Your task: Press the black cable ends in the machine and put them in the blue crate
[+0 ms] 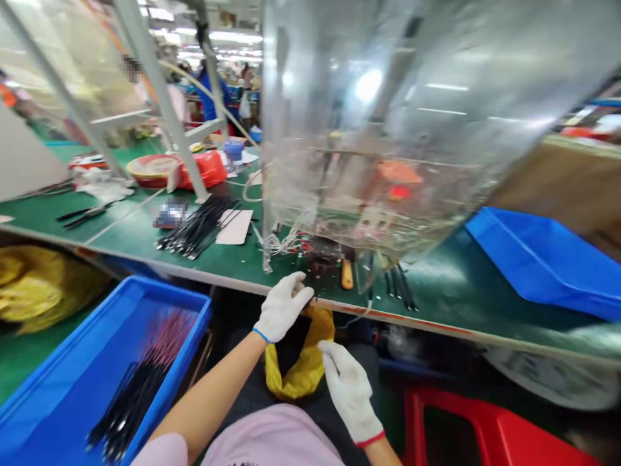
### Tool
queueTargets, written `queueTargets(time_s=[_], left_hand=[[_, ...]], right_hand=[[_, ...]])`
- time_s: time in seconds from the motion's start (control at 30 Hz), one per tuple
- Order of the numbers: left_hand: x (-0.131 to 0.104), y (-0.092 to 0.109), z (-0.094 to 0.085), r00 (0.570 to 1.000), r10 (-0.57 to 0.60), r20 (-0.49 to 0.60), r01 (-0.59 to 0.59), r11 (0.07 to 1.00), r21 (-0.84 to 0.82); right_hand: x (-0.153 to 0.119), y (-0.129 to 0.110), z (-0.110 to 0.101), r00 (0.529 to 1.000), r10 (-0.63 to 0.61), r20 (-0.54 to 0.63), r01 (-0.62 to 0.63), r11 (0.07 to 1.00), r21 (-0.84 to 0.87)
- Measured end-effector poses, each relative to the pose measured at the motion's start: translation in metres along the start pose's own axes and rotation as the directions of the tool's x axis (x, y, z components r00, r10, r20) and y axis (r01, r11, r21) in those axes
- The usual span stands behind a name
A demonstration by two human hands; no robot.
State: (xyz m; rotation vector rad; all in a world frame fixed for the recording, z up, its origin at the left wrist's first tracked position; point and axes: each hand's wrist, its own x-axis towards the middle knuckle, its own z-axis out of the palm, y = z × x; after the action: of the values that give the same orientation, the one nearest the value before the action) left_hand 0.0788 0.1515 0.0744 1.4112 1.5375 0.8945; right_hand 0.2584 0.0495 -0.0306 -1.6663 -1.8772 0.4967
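Observation:
My left hand (pixel 284 305), in a white glove with a blue cuff, is at the front edge of the green table (pixel 446 285). Its thumb and fingers are apart, and I see nothing held between them. Lower down, my right hand (pixel 350 388) wears a white glove with a red cuff. Its fingers are pressed together; anything between them is too small or hidden to make out. Between the hands, a yellow bag (pixel 295 382) gapes open at my lap, dark inside. Beyond my left hand lie a wooden handle (pixel 347 274) and bundled white wires (pixel 284 242).
A blue bin (pixel 72 343) with black and red cables (pixel 140 388) stands at left. More black cables (pixel 204 223) lie on the table. A clear plastic sheet (pixel 388 116) hangs ahead. At right are a blue tray (pixel 543 259) and a red stool (pixel 466 414).

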Motion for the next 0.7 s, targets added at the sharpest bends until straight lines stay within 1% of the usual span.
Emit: queueTargets(time_s=[0.03,0.1,0.13,0.17,0.2,0.27,0.3,0.33,0.37,0.43,0.47,0.53,0.6,0.7], left_hand=[[0.005,0.004,0.004,1.000,-0.008,0.008,0.007,0.999,0.039],[0.011,0.009,0.009,1.000,-0.016,0.023,0.014,0.995,0.100],[0.013,0.009,0.011,0.999,-0.022,0.036,0.018,0.994,0.111],[0.015,0.008,0.013,0.998,-0.031,0.050,0.025,0.993,0.112],[0.015,0.006,0.014,0.997,-0.041,0.068,0.033,0.994,0.107],[0.015,0.000,0.015,0.992,-0.058,0.114,0.048,0.995,0.089],[0.013,-0.002,0.015,0.989,-0.062,0.138,0.051,0.995,0.080],[0.011,-0.004,0.015,0.985,-0.060,0.163,0.049,0.997,0.067],[0.009,-0.006,0.014,0.980,-0.055,0.192,0.047,0.998,0.045],[0.002,-0.006,0.014,0.961,-0.055,0.272,0.064,0.998,-0.026],[-0.002,-0.005,0.015,0.944,-0.063,0.325,0.093,0.993,-0.079],[-0.009,-0.004,0.017,0.895,-0.082,0.438,0.188,0.960,-0.206],[-0.016,-0.005,0.020,0.857,-0.092,0.507,0.285,0.905,-0.317],[-0.023,-0.010,0.022,0.845,-0.096,0.527,0.354,0.838,-0.415]], right_hand=[[0.004,0.002,-0.019,0.997,0.004,-0.080,-0.004,1.000,0.001],[0.019,0.010,-0.061,0.974,0.014,-0.228,-0.023,0.999,-0.038],[0.031,0.016,-0.082,0.956,0.026,-0.294,-0.051,0.996,-0.077],[0.044,0.022,-0.103,0.941,0.061,-0.332,-0.109,0.986,-0.129],[0.060,0.029,-0.122,0.926,0.112,-0.362,-0.186,0.966,-0.178],[0.095,0.043,-0.153,0.896,0.252,-0.366,-0.361,0.893,-0.269],[0.113,0.050,-0.164,0.882,0.308,-0.355,-0.420,0.857,-0.298],[0.132,0.056,-0.171,0.877,0.347,-0.334,-0.452,0.831,-0.324],[0.150,0.062,-0.176,0.876,0.374,-0.305,-0.468,0.813,-0.347],[0.183,0.072,-0.176,0.885,0.394,-0.247,-0.463,0.796,-0.390],[0.197,0.076,-0.174,0.890,0.397,-0.225,-0.456,0.791,-0.407],[0.221,0.082,-0.165,0.892,0.405,-0.202,-0.453,0.784,-0.424],[0.238,0.085,-0.154,0.884,0.420,-0.206,-0.467,0.777,-0.422],[0.252,0.084,-0.143,0.866,0.447,-0.224,-0.500,0.770,-0.397]])
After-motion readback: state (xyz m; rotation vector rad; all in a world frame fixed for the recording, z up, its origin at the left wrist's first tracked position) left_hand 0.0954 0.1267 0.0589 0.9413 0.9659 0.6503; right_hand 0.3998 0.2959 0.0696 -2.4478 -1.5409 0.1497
